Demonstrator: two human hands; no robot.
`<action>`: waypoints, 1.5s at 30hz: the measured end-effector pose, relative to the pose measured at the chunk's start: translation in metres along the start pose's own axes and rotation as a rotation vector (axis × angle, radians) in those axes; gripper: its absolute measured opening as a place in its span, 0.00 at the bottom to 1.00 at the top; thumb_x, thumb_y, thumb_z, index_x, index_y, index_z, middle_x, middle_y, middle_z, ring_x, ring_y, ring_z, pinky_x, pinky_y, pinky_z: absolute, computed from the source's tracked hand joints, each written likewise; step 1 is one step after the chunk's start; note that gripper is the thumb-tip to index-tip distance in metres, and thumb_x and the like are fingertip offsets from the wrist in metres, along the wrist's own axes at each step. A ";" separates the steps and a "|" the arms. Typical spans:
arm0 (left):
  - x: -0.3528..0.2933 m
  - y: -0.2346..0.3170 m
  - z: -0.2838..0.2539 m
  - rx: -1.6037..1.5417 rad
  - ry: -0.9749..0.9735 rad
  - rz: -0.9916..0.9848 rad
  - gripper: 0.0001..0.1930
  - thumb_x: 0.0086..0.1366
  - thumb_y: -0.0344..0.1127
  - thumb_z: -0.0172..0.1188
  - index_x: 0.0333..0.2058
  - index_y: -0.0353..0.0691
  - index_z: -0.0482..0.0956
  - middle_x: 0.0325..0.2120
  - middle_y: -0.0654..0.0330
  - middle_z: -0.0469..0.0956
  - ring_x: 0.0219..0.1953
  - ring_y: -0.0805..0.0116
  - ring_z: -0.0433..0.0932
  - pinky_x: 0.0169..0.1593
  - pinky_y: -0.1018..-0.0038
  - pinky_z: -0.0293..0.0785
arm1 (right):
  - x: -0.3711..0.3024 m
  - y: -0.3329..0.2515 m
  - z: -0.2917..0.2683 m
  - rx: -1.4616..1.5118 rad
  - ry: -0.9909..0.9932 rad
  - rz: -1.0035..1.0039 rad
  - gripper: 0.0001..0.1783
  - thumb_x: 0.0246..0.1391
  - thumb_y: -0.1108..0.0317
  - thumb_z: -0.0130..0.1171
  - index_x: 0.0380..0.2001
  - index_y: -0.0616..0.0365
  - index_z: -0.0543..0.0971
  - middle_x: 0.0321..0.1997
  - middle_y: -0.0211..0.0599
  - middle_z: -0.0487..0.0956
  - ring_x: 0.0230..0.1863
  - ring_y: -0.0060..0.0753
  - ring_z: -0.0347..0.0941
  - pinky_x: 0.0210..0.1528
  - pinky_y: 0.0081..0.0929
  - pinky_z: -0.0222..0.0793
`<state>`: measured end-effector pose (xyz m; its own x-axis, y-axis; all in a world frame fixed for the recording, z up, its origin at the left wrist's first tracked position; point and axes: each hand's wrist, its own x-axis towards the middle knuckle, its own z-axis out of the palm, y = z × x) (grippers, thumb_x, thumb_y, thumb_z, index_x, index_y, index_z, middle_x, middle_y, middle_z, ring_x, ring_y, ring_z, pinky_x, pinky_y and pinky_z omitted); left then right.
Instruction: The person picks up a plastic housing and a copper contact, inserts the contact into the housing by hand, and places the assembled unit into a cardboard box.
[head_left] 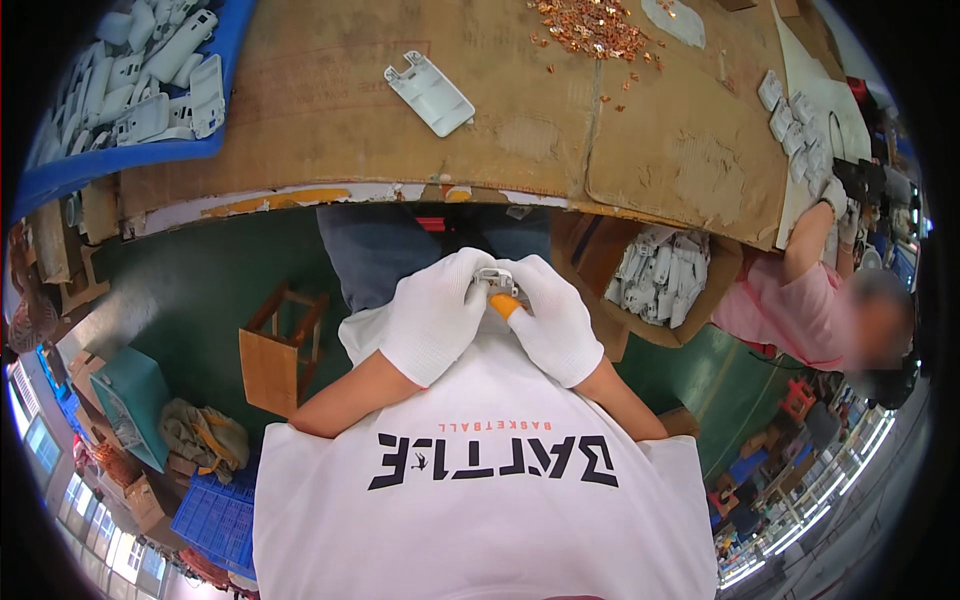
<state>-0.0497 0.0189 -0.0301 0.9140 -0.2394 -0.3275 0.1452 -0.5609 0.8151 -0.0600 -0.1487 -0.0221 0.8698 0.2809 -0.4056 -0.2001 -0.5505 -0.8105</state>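
Note:
Close in front of my chest, both white-gloved hands meet around a small white plastic part (497,278). My left hand (432,308) pinches its left end, fingers curled. On the other end, the fingers of my right hand (553,318) are closed as well, and an orange cover (505,304) shows at its thumb. Much of the part is hidden by the gloves. Beyond the hands, a flat white plastic housing (430,93) with two prongs lies alone on the cardboard-covered table (320,110). Small copper-coloured metal pieces (590,28) are heaped at the far side.
A blue bin (130,165) of white housings stands at the far left. Below the table's right side, a cardboard box (715,295) holds more white parts. A wooden stool (270,370) stands at left. At right, a person in pink (780,310) reaches toward white parts (790,125).

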 end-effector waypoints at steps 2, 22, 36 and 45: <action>0.000 0.000 0.001 0.000 0.065 0.055 0.09 0.59 0.26 0.56 0.39 0.41 0.76 0.30 0.52 0.80 0.34 0.53 0.80 0.36 0.67 0.76 | 0.001 -0.003 -0.001 -0.030 0.001 0.030 0.16 0.52 0.73 0.58 0.46 0.56 0.75 0.36 0.43 0.73 0.34 0.46 0.73 0.36 0.34 0.69; 0.010 -0.005 -0.007 -0.092 -0.064 -0.023 0.12 0.58 0.27 0.61 0.41 0.38 0.78 0.30 0.54 0.81 0.32 0.63 0.82 0.38 0.74 0.76 | 0.005 0.010 0.007 -0.030 0.133 -0.082 0.14 0.50 0.72 0.61 0.42 0.60 0.79 0.39 0.46 0.80 0.40 0.45 0.78 0.44 0.31 0.73; 0.283 -0.031 -0.142 1.037 0.769 0.254 0.22 0.59 0.49 0.60 0.52 0.51 0.76 0.59 0.52 0.65 0.61 0.50 0.61 0.58 0.53 0.62 | 0.146 0.108 -0.288 -1.051 1.286 -0.151 0.18 0.45 0.71 0.62 0.43 0.56 0.76 0.43 0.44 0.76 0.48 0.46 0.73 0.49 0.40 0.70; 0.234 -0.027 -0.112 0.851 0.667 0.295 0.11 0.60 0.43 0.58 0.39 0.49 0.79 0.50 0.59 0.72 0.58 0.57 0.65 0.61 0.40 0.54 | 0.219 0.009 -0.111 -0.663 0.671 -0.436 0.09 0.49 0.66 0.62 0.35 0.52 0.77 0.34 0.38 0.76 0.37 0.45 0.76 0.38 0.41 0.73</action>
<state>0.2024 0.0666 -0.0751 0.9272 -0.1231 0.3538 -0.1837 -0.9726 0.1429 0.1784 -0.1792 -0.0709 0.9200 0.1761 0.3501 0.3038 -0.8848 -0.3532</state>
